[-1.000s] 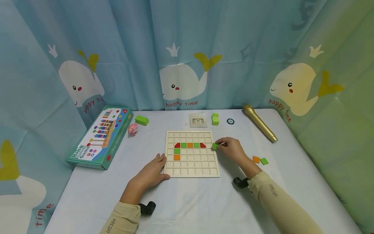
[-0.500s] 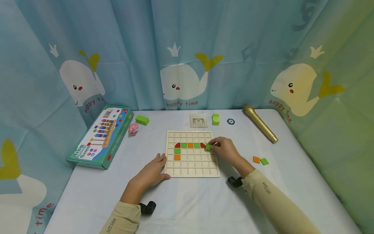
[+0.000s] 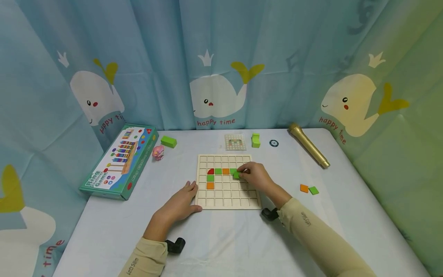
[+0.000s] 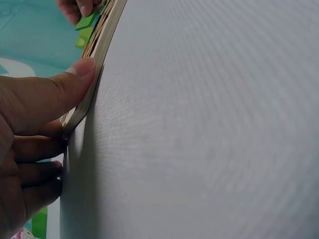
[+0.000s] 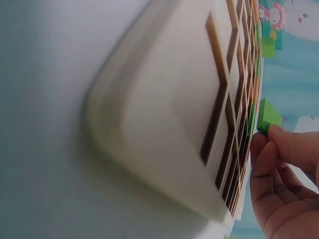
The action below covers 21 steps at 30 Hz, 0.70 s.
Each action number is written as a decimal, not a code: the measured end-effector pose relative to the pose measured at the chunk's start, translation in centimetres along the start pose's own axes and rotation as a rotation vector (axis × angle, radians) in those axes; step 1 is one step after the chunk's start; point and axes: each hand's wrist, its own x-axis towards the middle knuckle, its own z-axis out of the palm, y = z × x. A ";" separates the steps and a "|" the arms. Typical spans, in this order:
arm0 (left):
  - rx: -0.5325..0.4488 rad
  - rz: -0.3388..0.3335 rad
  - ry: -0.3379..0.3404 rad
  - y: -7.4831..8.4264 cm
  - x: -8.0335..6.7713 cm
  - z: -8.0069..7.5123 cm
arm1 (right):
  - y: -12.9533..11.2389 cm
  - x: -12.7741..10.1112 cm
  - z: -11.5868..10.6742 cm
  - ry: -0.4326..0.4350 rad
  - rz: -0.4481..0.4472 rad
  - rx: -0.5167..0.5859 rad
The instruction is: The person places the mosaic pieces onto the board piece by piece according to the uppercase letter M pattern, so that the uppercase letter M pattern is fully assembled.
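Observation:
A wooden grid board lies on the table with red, green and orange tiles set in its upper rows. My right hand pinches a green square tile just over the board, below the right end of the tile row; the right wrist view shows that tile at my fingertips above the board. My left hand rests flat against the board's lower-left edge, thumb pressed on the board's rim.
An orange tile and a green tile lie loose to the right. A pattern card, green blocks, a pink toy, a gold microphone and a game box stand farther back.
My right hand has carried the green tile leftward from the board's right edge to over the grid, now covering the right red tile. The left hand has stayed put.

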 end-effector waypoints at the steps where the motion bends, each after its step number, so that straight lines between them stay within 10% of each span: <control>1: -0.001 0.001 0.000 0.0 0.0 0.0 | -0.1 0.1 0.1 -0.002 -0.003 -0.003; 21: -0.005 -0.005 -0.004 0.0 0.1 0.0 | -1.6 1.4 2.4 -0.056 -0.076 -0.075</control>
